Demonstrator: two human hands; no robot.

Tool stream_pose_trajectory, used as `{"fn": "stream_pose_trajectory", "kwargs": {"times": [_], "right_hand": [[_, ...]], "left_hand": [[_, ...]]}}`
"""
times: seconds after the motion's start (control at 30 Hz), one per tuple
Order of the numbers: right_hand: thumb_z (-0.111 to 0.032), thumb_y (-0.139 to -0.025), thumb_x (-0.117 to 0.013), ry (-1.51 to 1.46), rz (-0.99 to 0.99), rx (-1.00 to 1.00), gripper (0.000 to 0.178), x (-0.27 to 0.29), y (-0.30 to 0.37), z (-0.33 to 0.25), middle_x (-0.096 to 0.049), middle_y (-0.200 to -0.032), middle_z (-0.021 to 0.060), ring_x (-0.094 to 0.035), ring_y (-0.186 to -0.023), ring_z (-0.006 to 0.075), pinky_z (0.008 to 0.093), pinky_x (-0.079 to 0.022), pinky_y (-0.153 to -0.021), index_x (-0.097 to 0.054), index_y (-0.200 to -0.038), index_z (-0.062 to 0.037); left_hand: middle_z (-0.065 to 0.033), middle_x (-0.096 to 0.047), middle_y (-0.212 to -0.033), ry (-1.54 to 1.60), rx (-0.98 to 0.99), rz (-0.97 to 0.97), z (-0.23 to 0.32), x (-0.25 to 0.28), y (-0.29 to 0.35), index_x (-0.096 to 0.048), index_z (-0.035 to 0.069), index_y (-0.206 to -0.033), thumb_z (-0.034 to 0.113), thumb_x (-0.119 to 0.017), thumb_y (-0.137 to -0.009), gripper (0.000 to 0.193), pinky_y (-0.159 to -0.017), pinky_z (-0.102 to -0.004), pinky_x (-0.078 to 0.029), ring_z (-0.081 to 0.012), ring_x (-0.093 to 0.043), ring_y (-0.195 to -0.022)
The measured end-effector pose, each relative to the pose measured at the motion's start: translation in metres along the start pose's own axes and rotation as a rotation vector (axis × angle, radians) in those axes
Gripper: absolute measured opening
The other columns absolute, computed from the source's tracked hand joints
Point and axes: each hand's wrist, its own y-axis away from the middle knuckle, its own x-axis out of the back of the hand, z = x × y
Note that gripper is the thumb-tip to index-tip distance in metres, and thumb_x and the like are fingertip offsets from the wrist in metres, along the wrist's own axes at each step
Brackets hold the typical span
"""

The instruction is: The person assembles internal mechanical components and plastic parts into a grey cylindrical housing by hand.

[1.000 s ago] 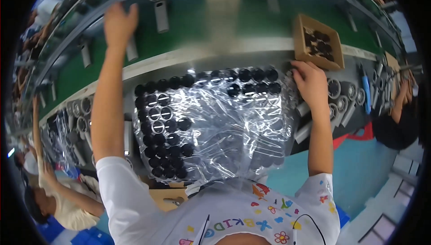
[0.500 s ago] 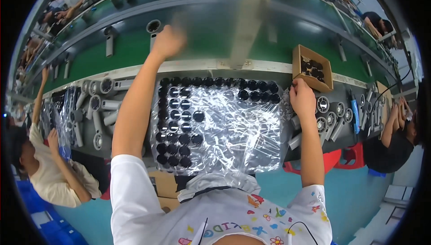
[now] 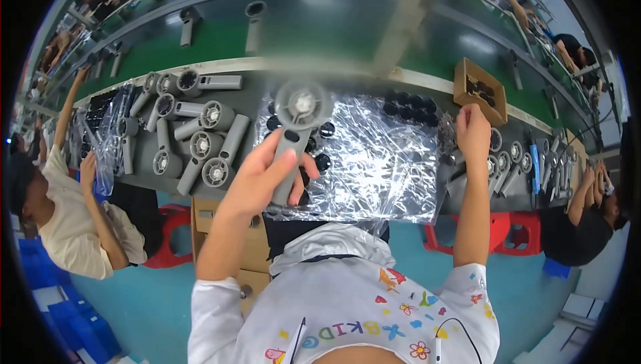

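My left hand [image 3: 267,176] is wrapped around the handle of a grey handheld fan [image 3: 304,107]. The fan is raised, its round head upward, over a clear plastic sheet [image 3: 374,164]. Round black caps [image 3: 408,106] sit in rows on that sheet; the fan and hand hide many of those on the left. My right hand [image 3: 472,127] is closed beside a small cardboard box [image 3: 497,116] of dark round parts. Whatever its fingers may hold is hidden.
Several more grey fans [image 3: 203,144] lie left of the sheet, and others [image 3: 507,164] lie to the right near a blue tool [image 3: 535,170]. Beyond the bench edge runs a green conveyor belt [image 3: 334,47] under a metal post [image 3: 410,17]. Co-workers [image 3: 73,224] sit on both sides.
My left hand has come back from above the belt to over the sheet, and now clearly holds a grey fan. My right hand stays beside the box. The whole view has shifted slightly.
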Motion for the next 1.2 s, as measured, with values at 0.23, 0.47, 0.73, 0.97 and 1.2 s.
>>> {"fn": "stream_pose_trajectory", "kwargs": {"times": [0.23,0.47,0.73,0.97,1.2], "right_hand": [[-0.017,-0.096,-0.064,-0.631,-0.128,-0.292,0.017,0.011,0.007,-0.025,-0.072,-0.079,0.0104,-0.068,-0.062,0.0168,0.0313,-0.054,-0.058,-0.067,-0.102,-0.0008],[-0.009,-0.096,-0.062,-1.131,-0.315,-0.504,0.02,0.029,0.014,-0.02,-0.071,-0.093,0.0129,-0.069,-0.074,0.0158,0.0277,-0.057,-0.064,-0.062,-0.11,0.0067],[-0.009,-0.094,-0.063,-1.409,-0.441,-0.503,0.018,0.044,0.036,-0.091,-0.07,-0.095,0.0131,-0.066,-0.073,0.0161,0.0275,-0.056,-0.065,-0.064,-0.106,0.0048],[0.0,-0.089,-0.07,-1.326,-0.469,-0.062,0.011,0.066,0.056,-0.171,-0.07,-0.109,0.017,-0.071,-0.092,0.0207,0.0298,-0.06,-0.075,-0.067,-0.1,0.002],[-0.003,-0.079,-0.081,-1.032,-0.302,0.254,0.014,0.064,0.066,-0.209,-0.058,-0.095,0.0049,-0.055,-0.077,0.012,0.0255,-0.044,-0.063,-0.078,-0.092,-0.0072]], "left_hand": [[-0.0198,-0.068,-0.1,0.061,-0.109,0.093,-0.06,-0.022,0.027,-0.038,-0.003,-0.145,0.026,-0.056,-0.104,0.053,-0.058,-0.028,-0.049,-0.0166,-0.06,-0.063],[-0.0194,-0.068,-0.099,0.061,-0.082,0.124,-0.071,-0.037,0.024,-0.039,-0.005,-0.143,0.024,-0.055,-0.105,0.05,-0.06,-0.0275,-0.049,-0.016,-0.06,-0.064],[-0.0122,-0.068,-0.099,0.036,0.048,0.139,-0.077,-0.06,0.006,-0.039,-0.001,-0.144,0.016,-0.056,-0.105,0.046,-0.061,-0.0217,-0.046,-0.0085,-0.057,-0.067],[-0.0114,-0.07,-0.095,-0.069,-0.007,0.276,-0.078,-0.071,0.002,-0.03,-0.005,-0.152,0.013,-0.063,-0.101,0.064,-0.057,-0.0236,-0.048,-0.008,-0.059,-0.064],[-0.0136,-0.071,-0.091,-0.329,-0.091,0.392,-0.072,-0.073,0.011,-0.032,-0.004,-0.15,0.014,-0.068,-0.096,0.067,-0.065,-0.0282,-0.052,-0.0142,-0.066,-0.071]]}}
